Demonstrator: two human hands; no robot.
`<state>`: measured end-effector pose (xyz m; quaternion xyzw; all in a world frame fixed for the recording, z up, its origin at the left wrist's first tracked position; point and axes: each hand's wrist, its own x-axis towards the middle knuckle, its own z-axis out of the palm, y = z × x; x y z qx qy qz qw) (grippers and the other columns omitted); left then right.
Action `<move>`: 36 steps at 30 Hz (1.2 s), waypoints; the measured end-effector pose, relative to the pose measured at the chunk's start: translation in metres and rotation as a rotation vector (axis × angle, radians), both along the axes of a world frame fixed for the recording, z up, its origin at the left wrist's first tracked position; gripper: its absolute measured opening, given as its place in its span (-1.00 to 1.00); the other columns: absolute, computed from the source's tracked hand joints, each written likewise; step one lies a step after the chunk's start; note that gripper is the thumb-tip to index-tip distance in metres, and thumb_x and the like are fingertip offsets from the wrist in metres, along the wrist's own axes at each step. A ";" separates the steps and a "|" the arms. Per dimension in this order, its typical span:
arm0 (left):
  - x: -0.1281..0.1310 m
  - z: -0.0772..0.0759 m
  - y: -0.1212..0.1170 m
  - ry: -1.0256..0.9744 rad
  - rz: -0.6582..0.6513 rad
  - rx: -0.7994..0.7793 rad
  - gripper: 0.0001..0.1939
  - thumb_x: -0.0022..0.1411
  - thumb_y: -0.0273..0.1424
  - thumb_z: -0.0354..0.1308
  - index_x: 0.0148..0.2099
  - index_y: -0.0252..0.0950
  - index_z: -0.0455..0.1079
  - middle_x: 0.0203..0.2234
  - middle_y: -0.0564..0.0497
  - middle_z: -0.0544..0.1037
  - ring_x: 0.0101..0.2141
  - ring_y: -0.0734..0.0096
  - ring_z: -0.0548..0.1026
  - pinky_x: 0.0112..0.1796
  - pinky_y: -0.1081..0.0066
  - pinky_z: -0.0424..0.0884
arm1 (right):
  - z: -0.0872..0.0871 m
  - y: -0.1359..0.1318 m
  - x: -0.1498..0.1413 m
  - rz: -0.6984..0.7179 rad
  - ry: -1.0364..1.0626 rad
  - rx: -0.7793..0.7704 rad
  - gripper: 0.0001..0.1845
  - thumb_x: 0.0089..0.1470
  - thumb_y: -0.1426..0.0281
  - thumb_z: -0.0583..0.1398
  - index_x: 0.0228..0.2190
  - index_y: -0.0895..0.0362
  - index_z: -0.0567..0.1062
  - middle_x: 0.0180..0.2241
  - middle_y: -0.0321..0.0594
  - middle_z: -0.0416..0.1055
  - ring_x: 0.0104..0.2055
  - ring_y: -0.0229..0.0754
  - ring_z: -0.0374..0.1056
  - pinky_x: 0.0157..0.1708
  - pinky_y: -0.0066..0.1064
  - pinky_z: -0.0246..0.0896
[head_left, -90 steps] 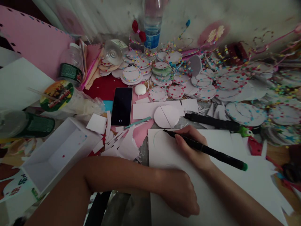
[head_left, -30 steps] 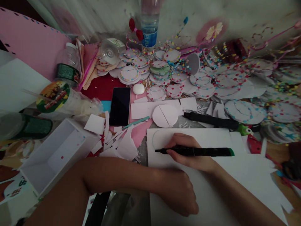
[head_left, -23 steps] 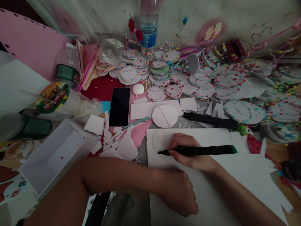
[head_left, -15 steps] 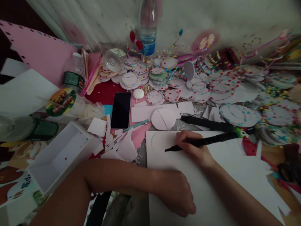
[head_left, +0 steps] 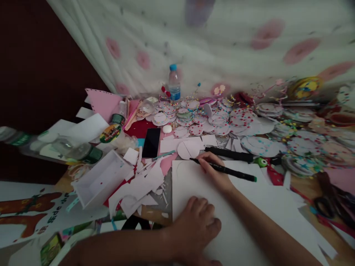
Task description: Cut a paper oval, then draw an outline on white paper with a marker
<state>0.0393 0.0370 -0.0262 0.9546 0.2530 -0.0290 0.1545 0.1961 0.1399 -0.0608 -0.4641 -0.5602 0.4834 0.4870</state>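
Observation:
My right hand (head_left: 215,173) grips a black marker with a green end (head_left: 230,171), its tip touching the top of a large white sheet (head_left: 191,184) where a faint curved line is drawn. My left hand (head_left: 194,227) lies on the sheet's lower part, fingers loosely curled, pinning it down. A white paper disc cut in half (head_left: 188,149) lies just beyond the sheet.
A black phone (head_left: 151,142), an open white box (head_left: 101,178), paper scraps, several decorated paper discs (head_left: 222,122), a water bottle (head_left: 174,82), another black marker (head_left: 229,154) and dark scissors (head_left: 330,197) at right crowd the table. A flowered curtain hangs behind.
The view has pulled back and tilted up, showing the curtain. My right hand moved the marker tip from the curve's lower part to the sheet's top edge. My left hand stays on the sheet.

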 end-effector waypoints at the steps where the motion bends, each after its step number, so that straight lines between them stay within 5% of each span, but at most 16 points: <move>1: -0.002 0.000 -0.008 0.008 0.093 0.001 -0.13 0.12 0.21 -0.07 0.24 -0.35 0.16 0.22 -0.36 0.20 0.20 -0.26 0.13 0.10 -0.12 0.06 | -0.001 0.001 -0.001 0.000 -0.008 0.006 -0.78 0.14 0.19 0.16 -0.39 0.07 0.42 -0.59 -0.40 0.22 -0.55 -0.27 0.14 -0.50 -0.38 0.10; 4: -0.004 -0.004 -0.026 0.005 0.233 -0.058 0.00 0.12 0.24 -0.11 0.39 -0.30 -0.17 0.35 -0.37 -0.24 0.30 -0.37 -0.25 0.16 -0.25 -0.19 | 0.000 0.005 -0.005 0.015 -0.028 0.018 -0.77 0.13 0.16 0.15 -0.35 0.08 0.39 -0.60 -0.42 0.22 -0.58 -0.30 0.11 -0.57 -0.41 0.05; 7: -0.002 -0.007 -0.032 -0.017 0.249 -0.114 -0.07 0.20 0.17 -0.13 0.41 -0.28 -0.26 0.35 -0.35 -0.38 0.30 -0.38 -0.36 0.17 -0.30 -0.26 | 0.002 0.011 -0.011 0.032 -0.046 0.042 -0.72 0.04 0.15 0.22 -0.33 0.08 0.35 -0.56 -0.41 0.26 -0.57 -0.30 0.12 -0.59 -0.44 0.03; 14: 0.005 -0.012 -0.034 -0.075 0.340 -0.169 -0.25 0.30 0.05 -0.15 0.40 -0.21 -0.17 0.36 -0.27 -0.37 0.30 -0.30 -0.39 0.19 -0.32 -0.29 | -0.008 0.019 -0.018 -0.014 -0.097 0.096 -0.67 -0.02 0.14 0.23 -0.55 0.07 0.28 -0.57 -0.37 0.24 -0.51 -0.25 0.16 -0.52 -0.41 0.07; 36: 0.006 -0.018 -0.033 -0.114 0.358 -0.213 -0.31 0.34 0.00 -0.19 0.39 -0.20 -0.13 0.36 -0.25 -0.33 0.30 -0.28 -0.38 0.20 -0.33 -0.27 | -0.008 0.019 -0.014 0.053 -0.202 0.117 -0.75 0.02 0.24 0.20 -0.54 0.09 0.29 -0.55 -0.36 0.24 -0.48 -0.26 0.14 -0.49 -0.42 0.06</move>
